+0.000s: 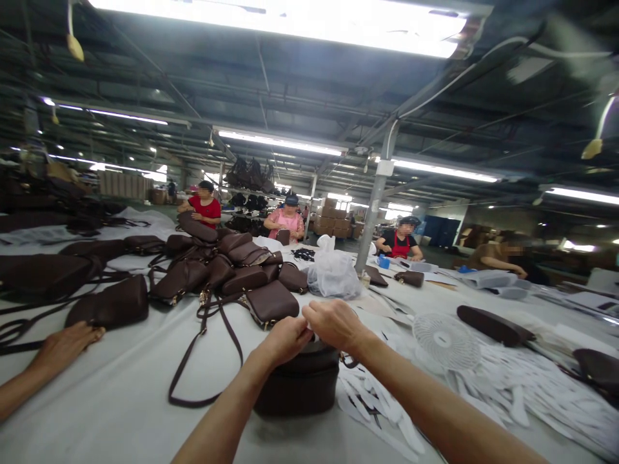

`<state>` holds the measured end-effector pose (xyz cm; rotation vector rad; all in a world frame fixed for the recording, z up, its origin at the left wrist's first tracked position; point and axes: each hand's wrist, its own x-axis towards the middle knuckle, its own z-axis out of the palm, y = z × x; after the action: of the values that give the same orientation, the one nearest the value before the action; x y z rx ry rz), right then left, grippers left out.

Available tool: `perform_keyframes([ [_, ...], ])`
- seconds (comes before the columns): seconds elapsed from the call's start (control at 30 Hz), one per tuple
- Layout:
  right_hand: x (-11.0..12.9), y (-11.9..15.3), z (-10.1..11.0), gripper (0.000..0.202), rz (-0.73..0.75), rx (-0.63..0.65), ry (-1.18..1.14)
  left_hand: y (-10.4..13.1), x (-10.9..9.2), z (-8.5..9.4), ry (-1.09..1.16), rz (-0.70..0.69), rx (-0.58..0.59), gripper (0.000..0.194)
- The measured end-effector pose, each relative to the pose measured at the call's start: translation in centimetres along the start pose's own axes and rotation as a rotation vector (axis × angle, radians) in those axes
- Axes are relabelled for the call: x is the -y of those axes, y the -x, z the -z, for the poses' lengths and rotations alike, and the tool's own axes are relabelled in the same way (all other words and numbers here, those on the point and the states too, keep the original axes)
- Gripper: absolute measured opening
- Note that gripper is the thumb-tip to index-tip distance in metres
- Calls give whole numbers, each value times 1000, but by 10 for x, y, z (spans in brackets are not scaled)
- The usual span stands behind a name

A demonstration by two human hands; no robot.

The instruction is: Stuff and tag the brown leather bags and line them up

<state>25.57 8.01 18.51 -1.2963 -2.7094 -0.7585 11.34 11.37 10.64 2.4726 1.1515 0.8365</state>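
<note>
A dark brown bag [302, 383] stands upright on the pale table in front of me. My left hand [286, 338] is closed at the top of the bag, its fingers pinched together. Touching it from the right, my right hand [333, 322] is also closed, over the bag's upper edge. Between the fingertips shows a small whitish bit, too small to make out. Just behind my hands lies a brown bag with a zipper [273, 301], and a thin brown strap [174, 380] loops over the cloth to the left.
Brown bags [242, 254] are heaped behind. Another person's hand [68, 348] touches a bag at the left. White strips [541, 386], a round white fan [442, 341] and a clear plastic bag [333, 270] lie to the right. A metal post [374, 219] rises beyond; several people work farther back.
</note>
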Motion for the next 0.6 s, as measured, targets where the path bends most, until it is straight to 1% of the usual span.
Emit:
perform_keyframes([
  [0.07,-3,-7,9,22,-38,-55,14,-3,-2,6,6,-3,33,25],
  [0.17,-10,-14,17,21,-196,-137,-44,-7,-4,22,56,-36,106,25],
  [0.27,-17,-17,21,18,-299,-137,-164,-3,-3,40,152,-110,167,23],
  [0.33,-18,-17,22,18,-334,-128,-213,2,-2,44,232,-160,169,25],
  [0.37,-17,-17,24,18,-347,-127,-220,5,-1,42,249,-168,156,29],
  [0.43,-10,-17,28,19,-344,-141,-212,8,-2,32,211,-123,110,32],
  [0.53,8,-20,33,19,-236,-170,-185,8,-4,13,110,-19,59,21],
  [0.6,15,-22,33,18,-191,-187,-202,7,-5,9,107,-17,75,17],
])
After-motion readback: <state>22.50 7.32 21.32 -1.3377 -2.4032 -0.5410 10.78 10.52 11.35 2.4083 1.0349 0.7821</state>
